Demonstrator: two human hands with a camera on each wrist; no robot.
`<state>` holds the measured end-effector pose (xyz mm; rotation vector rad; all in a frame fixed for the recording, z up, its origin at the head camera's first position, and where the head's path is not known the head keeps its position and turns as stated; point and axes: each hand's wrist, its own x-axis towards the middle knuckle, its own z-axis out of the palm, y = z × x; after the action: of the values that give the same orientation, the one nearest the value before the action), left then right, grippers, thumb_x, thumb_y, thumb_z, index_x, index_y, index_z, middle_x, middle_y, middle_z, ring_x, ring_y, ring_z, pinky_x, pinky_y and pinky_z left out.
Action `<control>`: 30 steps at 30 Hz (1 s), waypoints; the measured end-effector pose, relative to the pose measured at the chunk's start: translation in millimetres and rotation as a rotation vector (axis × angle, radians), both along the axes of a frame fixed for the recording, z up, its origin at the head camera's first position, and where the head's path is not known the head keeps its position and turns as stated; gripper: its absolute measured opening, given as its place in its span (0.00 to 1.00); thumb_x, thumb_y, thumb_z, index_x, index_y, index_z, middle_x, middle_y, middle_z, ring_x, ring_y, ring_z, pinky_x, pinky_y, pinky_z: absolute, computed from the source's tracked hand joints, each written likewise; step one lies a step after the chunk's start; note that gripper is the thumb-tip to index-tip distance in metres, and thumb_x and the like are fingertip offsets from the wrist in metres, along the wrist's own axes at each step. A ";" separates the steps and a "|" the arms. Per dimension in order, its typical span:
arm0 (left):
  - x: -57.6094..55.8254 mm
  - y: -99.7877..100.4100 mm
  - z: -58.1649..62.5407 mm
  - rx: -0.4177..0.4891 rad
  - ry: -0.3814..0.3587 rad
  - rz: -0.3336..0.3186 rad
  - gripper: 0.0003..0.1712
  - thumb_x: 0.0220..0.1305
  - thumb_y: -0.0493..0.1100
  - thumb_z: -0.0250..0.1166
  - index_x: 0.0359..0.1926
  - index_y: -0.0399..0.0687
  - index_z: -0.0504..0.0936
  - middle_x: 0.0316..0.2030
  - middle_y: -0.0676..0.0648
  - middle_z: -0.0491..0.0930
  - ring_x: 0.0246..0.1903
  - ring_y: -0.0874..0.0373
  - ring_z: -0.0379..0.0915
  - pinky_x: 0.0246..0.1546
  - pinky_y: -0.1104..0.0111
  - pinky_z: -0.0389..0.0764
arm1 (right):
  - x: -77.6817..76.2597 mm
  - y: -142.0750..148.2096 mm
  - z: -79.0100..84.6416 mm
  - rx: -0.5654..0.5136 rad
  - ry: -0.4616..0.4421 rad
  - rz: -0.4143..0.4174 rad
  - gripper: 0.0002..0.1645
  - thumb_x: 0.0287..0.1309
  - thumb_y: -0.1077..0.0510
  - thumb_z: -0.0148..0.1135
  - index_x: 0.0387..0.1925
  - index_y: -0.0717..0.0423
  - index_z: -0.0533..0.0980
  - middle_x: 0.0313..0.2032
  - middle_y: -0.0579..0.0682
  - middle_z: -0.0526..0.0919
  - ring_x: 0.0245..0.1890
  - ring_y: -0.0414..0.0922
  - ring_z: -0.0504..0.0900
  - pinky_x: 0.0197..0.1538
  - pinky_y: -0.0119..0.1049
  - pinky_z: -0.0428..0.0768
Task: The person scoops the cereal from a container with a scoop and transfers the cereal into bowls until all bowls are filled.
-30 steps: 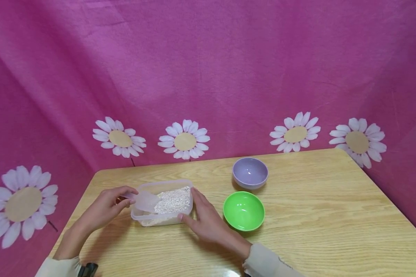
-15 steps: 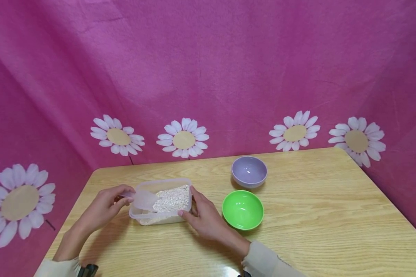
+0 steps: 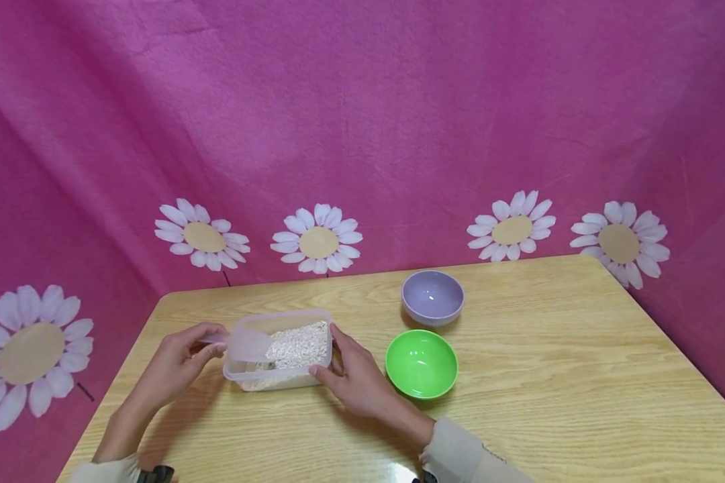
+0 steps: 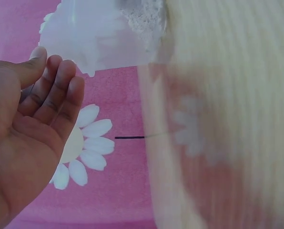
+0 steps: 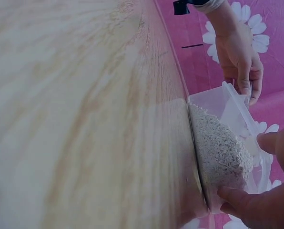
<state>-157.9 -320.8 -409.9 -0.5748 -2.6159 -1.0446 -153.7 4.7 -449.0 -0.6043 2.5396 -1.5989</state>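
Note:
Oats are heaped toward the right side of a clear plastic container on the table. My left hand pinches the handle of a translucent scoop between thumb and fingers at the container's left end. The scoop's blade lies inside, its edge at the oats. At the opposite end my right hand grips the container's right wall, thumb at the front corner. In the right wrist view, the oats show through the container's side, with the left hand beyond.
A green bowl stands right of my right hand, with a purple bowl behind it. Both are on the wooden table. A pink curtain with daisies hangs along the table's back and sides.
My left hand has drawn slightly left with the scoop. My right hand still holds the container. The head view has shifted a little, while the bowls stay put.

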 end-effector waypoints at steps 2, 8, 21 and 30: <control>1.4 0.4 -2.0 0.016 -0.016 0.022 0.12 0.67 0.26 0.70 0.51 0.35 0.86 0.40 0.39 0.91 0.38 0.77 0.81 0.37 0.82 0.81 | 0.0 -0.1 0.2 -0.001 -0.005 0.002 0.51 0.73 0.50 0.69 0.83 0.65 0.53 0.80 0.63 0.64 0.81 0.53 0.65 0.81 0.53 0.64; 3.1 3.3 -8.1 0.045 -0.012 0.057 0.12 0.67 0.25 0.70 0.50 0.33 0.85 0.40 0.38 0.90 0.39 0.78 0.80 0.36 0.82 0.81 | 0.0 0.3 1.0 0.001 -0.015 0.005 0.51 0.73 0.50 0.68 0.83 0.65 0.53 0.80 0.63 0.64 0.81 0.53 0.65 0.81 0.53 0.64; 2.4 13.0 -13.9 0.067 0.053 0.077 0.12 0.64 0.24 0.71 0.48 0.34 0.87 0.39 0.39 0.90 0.40 0.80 0.77 0.40 0.86 0.77 | 0.0 1.2 0.0 0.000 -0.021 0.008 0.51 0.74 0.49 0.68 0.83 0.65 0.53 0.80 0.64 0.64 0.80 0.53 0.65 0.80 0.52 0.65; 4.7 10.0 -11.4 0.079 0.064 0.100 0.13 0.63 0.24 0.73 0.48 0.34 0.88 0.41 0.38 0.91 0.42 0.83 0.77 0.43 0.88 0.77 | -0.1 1.0 -0.3 0.002 -0.019 0.006 0.51 0.74 0.49 0.68 0.83 0.66 0.54 0.80 0.64 0.64 0.80 0.53 0.65 0.81 0.52 0.64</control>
<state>-153.2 -310.8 -421.2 -0.4471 -2.5079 -1.0741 -153.8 5.7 -449.4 -0.5924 2.5233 -1.5924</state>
